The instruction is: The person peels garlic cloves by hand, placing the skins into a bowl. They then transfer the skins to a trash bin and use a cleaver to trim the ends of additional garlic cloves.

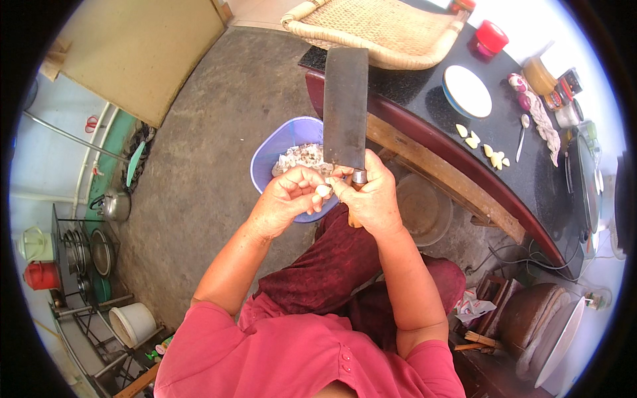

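My right hand [373, 199] grips the wooden handle of a Chinese cleaver [345, 109], whose broad dark blade points away from me. Between the thumb and fingers of my left hand [291, 196] is a pale garlic clove [323, 190]. My right thumb and fingertips come close to the clove, near the heel of the blade. Below both hands stands a blue-purple plastic bin [266, 154] holding a heap of pale, papery scraps [301, 156]. Several peeled garlic cloves [495, 156] lie on the black countertop [527, 184] to my right.
A white bowl with a blue outside [467, 92], a spoon [522, 137] and a woven basket tray [378, 25] are on the counter. Under it sits a round basin [423, 209]. A kettle [115, 205] and a metal rack [84, 219] stand along the left wall.
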